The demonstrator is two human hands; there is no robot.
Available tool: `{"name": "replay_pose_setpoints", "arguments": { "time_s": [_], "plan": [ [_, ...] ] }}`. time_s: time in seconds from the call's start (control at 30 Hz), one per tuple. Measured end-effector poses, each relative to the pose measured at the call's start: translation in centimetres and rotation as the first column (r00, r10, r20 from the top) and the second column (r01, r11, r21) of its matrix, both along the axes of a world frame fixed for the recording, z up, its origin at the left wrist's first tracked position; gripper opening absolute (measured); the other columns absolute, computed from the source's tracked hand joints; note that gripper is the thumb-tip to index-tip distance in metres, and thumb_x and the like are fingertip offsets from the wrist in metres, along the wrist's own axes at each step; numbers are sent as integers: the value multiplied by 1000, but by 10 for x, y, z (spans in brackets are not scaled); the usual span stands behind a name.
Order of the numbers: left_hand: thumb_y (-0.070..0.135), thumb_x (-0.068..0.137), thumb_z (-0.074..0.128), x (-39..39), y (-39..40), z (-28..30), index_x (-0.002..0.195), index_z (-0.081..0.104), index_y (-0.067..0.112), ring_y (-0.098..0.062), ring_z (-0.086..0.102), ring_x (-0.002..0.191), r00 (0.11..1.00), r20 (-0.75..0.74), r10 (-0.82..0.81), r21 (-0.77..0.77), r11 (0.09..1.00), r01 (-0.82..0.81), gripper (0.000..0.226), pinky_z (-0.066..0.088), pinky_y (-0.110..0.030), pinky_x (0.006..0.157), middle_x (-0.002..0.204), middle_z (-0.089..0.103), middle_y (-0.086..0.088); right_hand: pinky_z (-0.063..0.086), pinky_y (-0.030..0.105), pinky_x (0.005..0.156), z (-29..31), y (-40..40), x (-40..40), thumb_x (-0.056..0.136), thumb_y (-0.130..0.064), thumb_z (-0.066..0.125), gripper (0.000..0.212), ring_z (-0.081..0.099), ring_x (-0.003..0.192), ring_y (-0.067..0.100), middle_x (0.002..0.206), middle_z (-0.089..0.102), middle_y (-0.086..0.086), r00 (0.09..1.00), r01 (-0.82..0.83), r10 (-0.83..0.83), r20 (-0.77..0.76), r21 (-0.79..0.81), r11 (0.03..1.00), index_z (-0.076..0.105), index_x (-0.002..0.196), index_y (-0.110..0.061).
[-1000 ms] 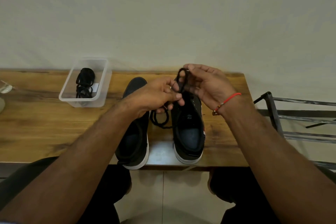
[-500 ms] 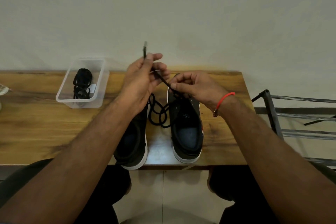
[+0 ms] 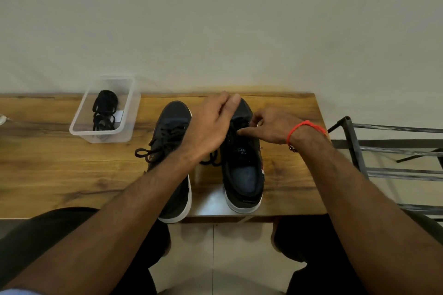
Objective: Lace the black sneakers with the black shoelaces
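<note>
Two black sneakers with white soles stand side by side on the wooden table, toes towards the wall. The left sneaker carries a lace with loose loops at its left side. My left hand reaches over the toe of the right sneaker, thumb and forefinger tips pressed together. A black shoelace lies between the shoes and runs up under that palm. My right hand, with a red band at the wrist, pinches the lace at the right sneaker's front eyelets.
A clear plastic tub holding a bundled black lace stands at the back left of the table. A dark metal rack stands right of the table. A pale wall rises directly behind. My knees sit under the front edge.
My left hand has dropped from holding the lace end up in the air to the right sneaker's toe. My right hand has shifted right to the eyelets. The left sneaker's lace now shows.
</note>
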State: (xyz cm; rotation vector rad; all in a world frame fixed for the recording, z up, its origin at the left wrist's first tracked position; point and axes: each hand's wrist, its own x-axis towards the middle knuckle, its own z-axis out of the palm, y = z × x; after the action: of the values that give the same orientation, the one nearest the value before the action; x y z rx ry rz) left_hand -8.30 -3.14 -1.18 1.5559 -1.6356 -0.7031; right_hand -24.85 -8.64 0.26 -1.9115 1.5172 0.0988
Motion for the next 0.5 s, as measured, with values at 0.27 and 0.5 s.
{"name": "replay_pose_setpoints", "arguments": {
  "time_s": [0.27,0.5],
  "plan": [
    [21,94,72,-7,-3,-30,117,76,23,-4,66,100,997,73,-22,-24,999,24,24,54,-26,95,105,75,7,62,39,74,8,-6,-9,98,-30,57,21,70,92,15,105,71,3,994,75,-85,70,133,988,71,106,-17],
    [29,86,79,-17,-7,-34,90,73,27,6,65,86,997,16,71,93,993,-72,8,50,-10,79,90,72,15,63,38,71,9,-3,-17,100,-16,55,15,73,91,17,101,73,3,947,198,-257,192,281,939,70,98,-14]
  ]
}}
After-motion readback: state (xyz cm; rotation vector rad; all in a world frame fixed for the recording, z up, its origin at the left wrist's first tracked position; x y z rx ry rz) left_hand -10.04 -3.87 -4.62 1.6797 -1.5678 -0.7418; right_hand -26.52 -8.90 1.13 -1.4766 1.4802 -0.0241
